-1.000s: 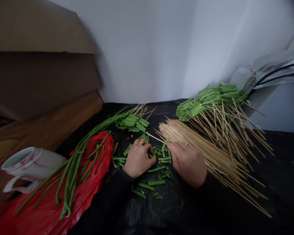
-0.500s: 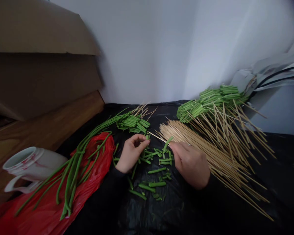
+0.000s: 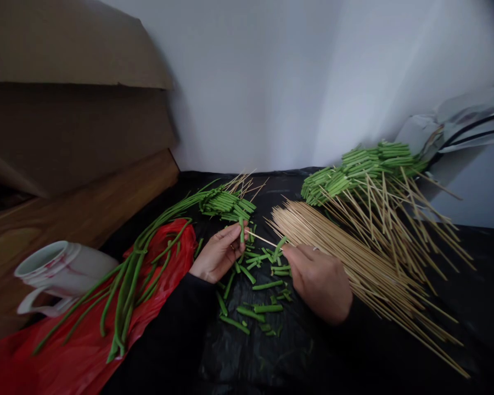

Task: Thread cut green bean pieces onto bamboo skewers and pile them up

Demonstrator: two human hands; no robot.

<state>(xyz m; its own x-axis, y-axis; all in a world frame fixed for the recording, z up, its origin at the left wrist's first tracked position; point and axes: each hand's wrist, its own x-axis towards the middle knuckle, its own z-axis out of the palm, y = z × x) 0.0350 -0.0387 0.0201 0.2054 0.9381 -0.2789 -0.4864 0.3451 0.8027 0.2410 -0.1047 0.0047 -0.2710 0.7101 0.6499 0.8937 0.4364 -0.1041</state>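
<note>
A smooth, pale wall [image 3: 247, 82] rises behind a wrinkled, faintly glossy black plastic sheet [image 3: 251, 362], with a flat-sided brown cardboard box [image 3: 74, 49] and grained wood [image 3: 144, 181] on the left. A white ceramic mug [image 3: 86, 269] stands beside crinkled red plastic [image 3: 86, 351], across which long, slender green stalks [image 3: 127, 291] curve. Short cut pieces [image 3: 268, 285] lie scattered between the hands. Beyond them sits a small green stack [image 3: 226, 203] with thin sticks poking out; to the right lie a dense sheaf of straight bamboo skewers [image 3: 354, 252] and a larger ridged pile of skewered green lengths [image 3: 362, 167].

The left hand [image 3: 218, 252] is turned sideways, thumb uppermost, its fingers curled and pinching a green piece [image 3: 242, 230] nearly upright. The right hand [image 3: 319, 280], back upward, pinches a skewer [image 3: 263, 239] pointing leftward, with another green segment [image 3: 279, 249] just by the fingertips. The skewer's tip meets or nearly meets the left-hand piece; I cannot tell which.
</note>
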